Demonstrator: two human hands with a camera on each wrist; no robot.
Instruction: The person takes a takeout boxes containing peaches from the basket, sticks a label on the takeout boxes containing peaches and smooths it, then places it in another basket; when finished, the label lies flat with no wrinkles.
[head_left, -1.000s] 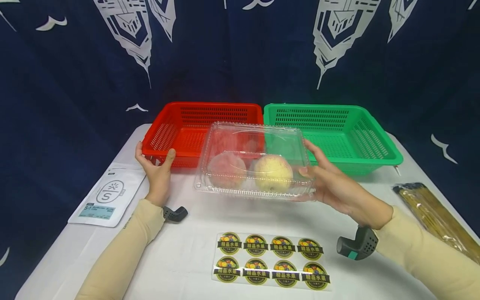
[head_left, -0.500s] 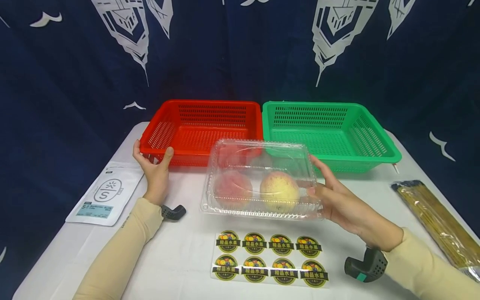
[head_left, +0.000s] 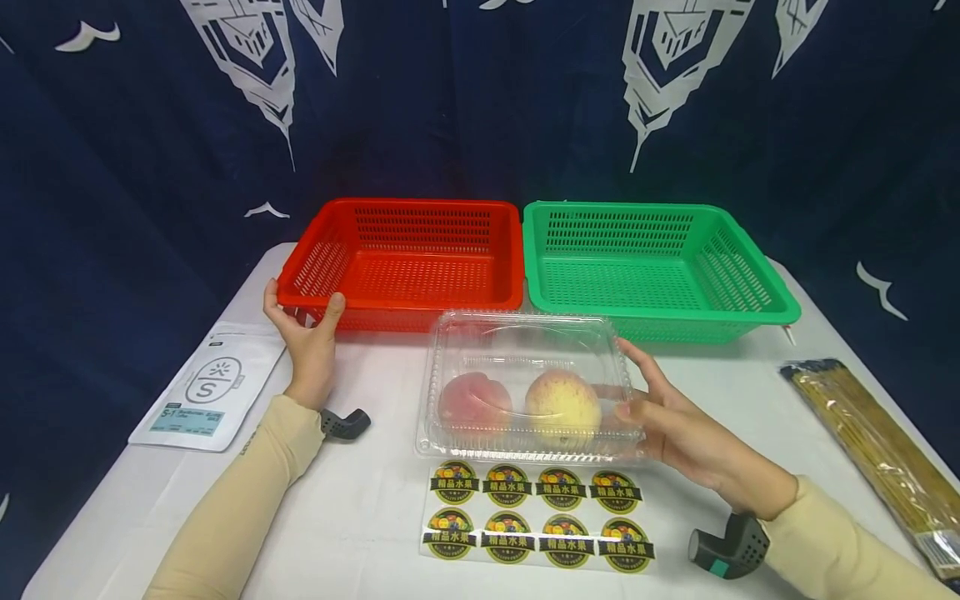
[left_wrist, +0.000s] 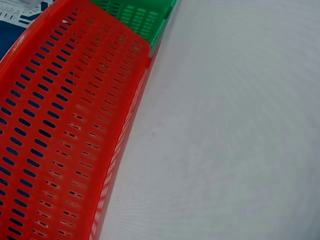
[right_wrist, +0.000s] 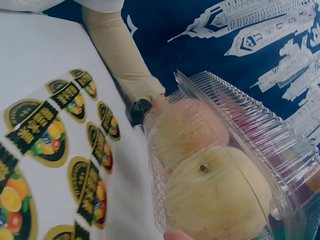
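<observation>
At the near left corner of the red plastic basket (head_left: pixel 397 312), my left hand (head_left: pixel 309 350) grips the rim, thumb in front and fingers at the side. My right hand (head_left: pixel 675 425) holds a clear plastic clamshell box (head_left: pixel 525 342) by its right end. Inside lie a pinkish peach (head_left: pixel 475 404) and a yellow peach with a red blush (head_left: pixel 562 404), side by side; the lid is down. In the right wrist view the yellow peach (right_wrist: pixel 215 195) shows through the ribbed wall, and only a fingertip (right_wrist: pixel 176 235) of that hand is in sight.
A sheet of round fruit stickers (head_left: pixel 536 517) lies just in front of the box. The green basket (head_left: pixel 667 329) stands right of the red one. A white pouch (head_left: pixel 202 400) lies at left, and a clear packet of thin sticks (head_left: pixel 870 442) at right.
The right hand has brought the clamshell box down and toward me, a little to the right, from in front of the baskets to the sticker sheet's far edge. The left hand keeps its hold.
</observation>
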